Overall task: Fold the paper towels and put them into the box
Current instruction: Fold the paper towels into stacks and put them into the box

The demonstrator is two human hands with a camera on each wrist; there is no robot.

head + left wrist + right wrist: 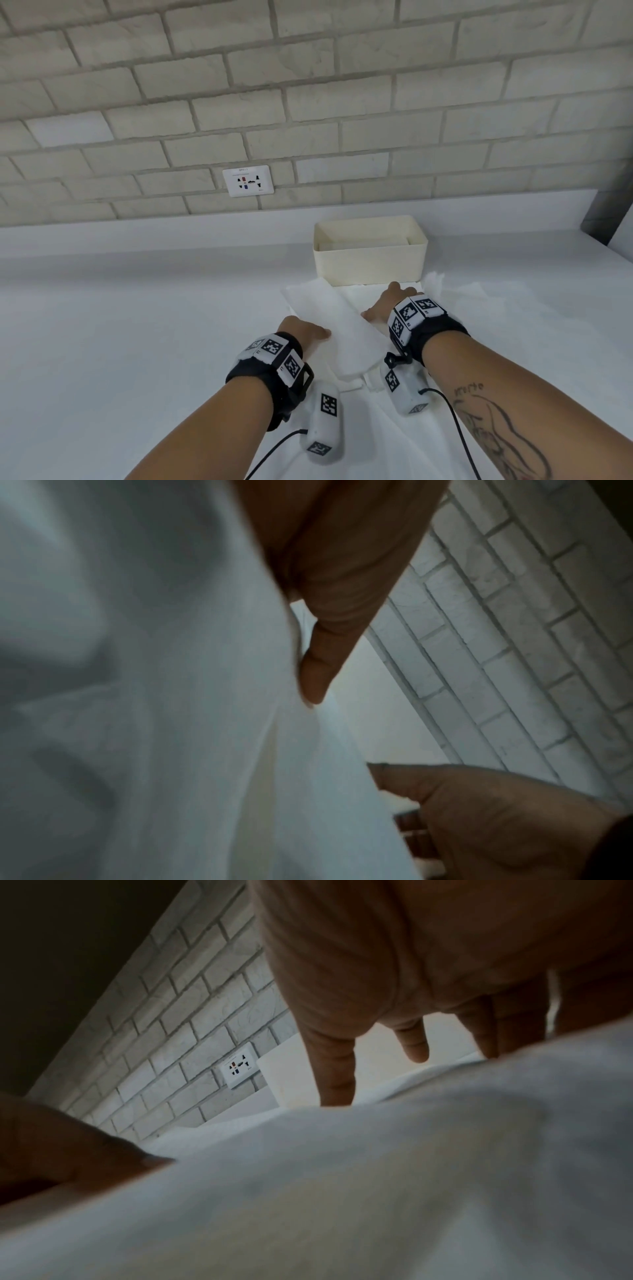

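A white paper towel (330, 320) lies on the counter just in front of the cream box (368, 265), its left part lifted as a flap. My left hand (306, 334) pinches that flap at its near edge; the left wrist view shows the thumb (318, 664) on one side of the sheet (171, 696) and a finger (428, 791) on the other. My right hand (388, 301) rests on the flat part of the towel with straight, spread fingers (337, 1074) pressing down. The box (284, 1074) holds folded white towels.
Another rumpled paper towel (445, 291) lies right of the box front. A brick wall with a socket plate (247, 180) stands behind the counter. The white counter (120, 325) stretches far to the left. A dark post (606, 209) rises at the right.
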